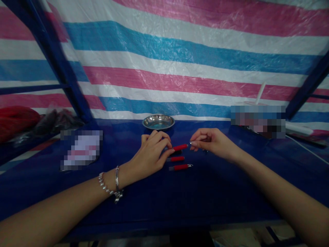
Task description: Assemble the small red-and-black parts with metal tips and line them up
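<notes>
My left hand (pixel 156 151) is closed, with thumb and fingers pinching the left end of a red pen barrel (pixel 180 147). Just off the barrel's right end, my right hand (pixel 209 142) pinches a small silver cone-shaped pen tip (pixel 190 144). A narrow gap seems to lie between tip and barrel. On the blue table below them lies a second red pen barrel (pixel 177 159) with a clear left part and no silver tip at its right end. Nearest to me lies a red pen (pixel 181 167) with a silver tip on its right end.
Behind the hands, a shiny round metal dish (pixel 158 122) stands on the blue table (pixel 205 195) near the striped sheet (pixel 180 58). Blurred-out items lie at left and right. A white cable (pixel 305 146) runs along the right, and blue frame posts (pixel 53 58) rise at the sides.
</notes>
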Available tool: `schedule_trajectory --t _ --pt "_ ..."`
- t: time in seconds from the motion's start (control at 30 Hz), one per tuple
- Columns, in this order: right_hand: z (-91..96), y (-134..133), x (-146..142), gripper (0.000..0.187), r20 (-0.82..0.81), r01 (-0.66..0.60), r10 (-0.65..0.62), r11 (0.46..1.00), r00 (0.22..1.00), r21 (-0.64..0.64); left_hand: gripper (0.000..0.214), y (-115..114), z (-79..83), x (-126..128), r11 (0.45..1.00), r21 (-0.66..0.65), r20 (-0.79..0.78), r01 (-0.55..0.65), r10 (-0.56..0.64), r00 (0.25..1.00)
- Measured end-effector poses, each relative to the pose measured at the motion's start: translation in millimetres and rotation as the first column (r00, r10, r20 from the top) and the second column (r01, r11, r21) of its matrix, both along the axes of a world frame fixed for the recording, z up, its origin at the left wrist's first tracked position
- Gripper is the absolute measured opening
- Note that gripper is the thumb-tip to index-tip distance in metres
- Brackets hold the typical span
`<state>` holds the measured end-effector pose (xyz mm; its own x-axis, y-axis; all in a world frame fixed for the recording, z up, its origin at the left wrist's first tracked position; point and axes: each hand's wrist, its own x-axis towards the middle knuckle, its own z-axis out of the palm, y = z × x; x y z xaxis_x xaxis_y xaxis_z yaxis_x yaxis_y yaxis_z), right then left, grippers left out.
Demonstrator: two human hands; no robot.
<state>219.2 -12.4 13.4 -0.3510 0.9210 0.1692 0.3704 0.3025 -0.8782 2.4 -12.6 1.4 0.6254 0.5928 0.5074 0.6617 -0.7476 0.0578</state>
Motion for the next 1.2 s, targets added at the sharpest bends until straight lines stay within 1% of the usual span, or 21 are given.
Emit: schedule_trajectory --t 0.1,0.27,0.5,0.77,1.2 --pt "-0.1 -2.1 -3.0 0.012 -0.032 -0.019 0.018 0.999 0.999 -0.026 0.009 -0.8 -0.8 0.5 1.000 0.013 0.022 0.000 0.000 1.000" --pt "-2.4 -2.1 -4.4 0.011 -0.091 -0.049 0.048 0.999 0.995 -0.012 0.008 -2.1 -2.7 1.3 1.000 0.004 0.026 0.010 -0.010 1.000" --pt "-5.5 -1.0 -5.4 0.012 -0.143 -0.079 0.074 0.997 0.987 -0.028 0.007 -2.6 -3.2 2.0 1.000 -0.008 0.045 0.006 -0.005 0.999" --pt "-8.3 0.4 -6.4 0.016 -0.125 -0.042 0.040 0.999 0.991 -0.015 0.006 -3.8 -4.4 3.3 1.000 0.000 0.044 0.000 0.000 0.999" --pt "-8.1 -1.3 -8.8 0.011 -0.103 -0.018 0.020 1.000 0.995 0.014 0.006 -5.3 -5.1 3.2 1.000 -0.004 0.046 0.008 -0.008 0.999"
